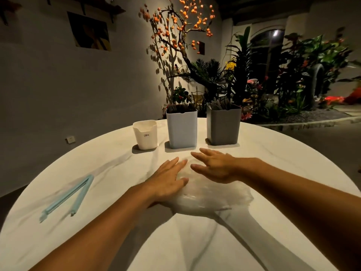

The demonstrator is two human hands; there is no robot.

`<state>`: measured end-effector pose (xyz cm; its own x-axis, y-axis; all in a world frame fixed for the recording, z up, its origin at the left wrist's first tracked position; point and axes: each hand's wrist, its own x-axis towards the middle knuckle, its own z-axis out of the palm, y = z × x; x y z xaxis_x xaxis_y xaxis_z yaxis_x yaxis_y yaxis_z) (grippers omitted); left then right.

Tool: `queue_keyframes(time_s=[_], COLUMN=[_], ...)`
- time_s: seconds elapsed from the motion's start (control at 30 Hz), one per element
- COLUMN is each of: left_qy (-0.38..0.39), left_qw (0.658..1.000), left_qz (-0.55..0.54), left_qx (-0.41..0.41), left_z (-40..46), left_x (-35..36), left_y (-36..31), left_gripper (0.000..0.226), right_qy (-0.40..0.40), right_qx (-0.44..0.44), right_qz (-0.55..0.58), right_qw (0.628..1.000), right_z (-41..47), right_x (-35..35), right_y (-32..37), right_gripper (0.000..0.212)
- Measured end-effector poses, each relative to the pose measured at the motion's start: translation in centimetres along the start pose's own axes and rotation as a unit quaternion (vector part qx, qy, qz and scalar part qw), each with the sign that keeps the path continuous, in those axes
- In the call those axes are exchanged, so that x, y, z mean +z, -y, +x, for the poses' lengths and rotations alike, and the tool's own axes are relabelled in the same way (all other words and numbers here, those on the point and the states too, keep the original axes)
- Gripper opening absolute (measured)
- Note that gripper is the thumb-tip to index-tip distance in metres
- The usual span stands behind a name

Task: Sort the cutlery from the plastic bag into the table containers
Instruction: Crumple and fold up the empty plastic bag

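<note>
A clear plastic bag lies flat on the white round table, in front of three containers. My left hand rests on the bag's left part with straight fingers. My right hand lies over its far end, fingers spread and straight. Behind them stand a low cream container, a tall pale blue container holding dark cutlery, and a tall grey container holding light grey cutlery. Whether anything is inside the bag I cannot tell.
A light blue bag clip, hinged open in a V, lies on the table's left side. Beyond the table's far edge are a branch with orange fruits and dense plants.
</note>
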<state>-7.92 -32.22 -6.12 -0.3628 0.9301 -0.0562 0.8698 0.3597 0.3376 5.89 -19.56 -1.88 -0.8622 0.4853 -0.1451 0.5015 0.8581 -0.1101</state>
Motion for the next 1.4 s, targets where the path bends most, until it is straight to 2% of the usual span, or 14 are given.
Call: queue_keyframes(time_s=[0.1,0.17,0.23,0.37,0.57,0.8,0.87,0.93,1.03,1.13,1.23,1.3,1.37,1.4], left_qy=[-0.017,-0.057,-0.079,-0.039,0.01,0.03,0.035,0.039,0.015,-0.023,-0.069,-0.105,-0.124,-0.123], left_qw=[1.0,0.997,0.996,0.997,0.999,0.998,0.996,0.994,0.993,0.995,0.996,0.987,0.983,0.984], left_qz=[0.003,-0.042,-0.044,0.045,0.025,0.058,0.084,0.102,0.109,0.076,-0.034,-0.118,-0.13,-0.126], left_qx=[0.005,-0.003,0.002,0.051,0.037,0.017,0.006,-0.011,-0.033,-0.055,-0.039,-0.005,0.023,0.036], left_z=[0.0,0.1,0.6,1.5,1.5,1.3,1.1,1.1,1.2,0.9,0.3,-0.5,-1.3,-1.6], left_x=[1.4,2.0,2.6,3.0,3.1,3.0,3.0,3.0,3.3,3.5,3.5,2.7,1.8,1.4], left_y=[0.3,0.6,0.8,1.0,0.7,0.4,0.4,0.3,-0.1,-0.2,0.3,0.5,0.6,0.6], left_gripper=[0.054,0.049,0.054,0.06,0.058,0.059,0.058,0.059,0.06,0.059,0.059,0.045,0.025,0.024], right_qy=[0.004,0.001,-0.004,-0.011,0.007,-0.04,-0.058,-0.063,-0.026,0.011,0.016,0.019,0.013,-0.004], right_qx=[0.008,0.002,-0.01,-0.041,-0.075,-0.064,-0.053,-0.049,-0.045,-0.054,-0.064,-0.07,-0.073,-0.072], right_qz=[0.031,0.046,0.048,0.005,-0.014,0.062,0.047,0.025,0.031,-0.007,-0.026,-0.027,-0.015,-0.014], right_qw=[0.999,0.999,0.999,0.999,0.997,0.995,0.996,0.996,0.998,0.998,0.997,0.997,0.997,0.997], right_z=[0.8,1.3,1.8,2.6,3.2,2.5,2.1,1.4,0.4,0.6,1.3,1.4,1.4,1.4], right_x=[2.8,4.5,5.8,6.6,6.7,6.7,6.6,6.4,6.1,6.8,7.0,6.7,6.4,6.3], right_y=[-0.6,-0.9,-1.3,-1.6,-1.9,-1.8,-2.1,-2.2,-1.7,-1.3,-1.7,-2.0,-2.2,-2.4], right_gripper=[0.079,0.074,0.071,0.068,0.079,0.062,0.058,0.061,0.081,0.08,0.079,0.078,0.078,0.079])
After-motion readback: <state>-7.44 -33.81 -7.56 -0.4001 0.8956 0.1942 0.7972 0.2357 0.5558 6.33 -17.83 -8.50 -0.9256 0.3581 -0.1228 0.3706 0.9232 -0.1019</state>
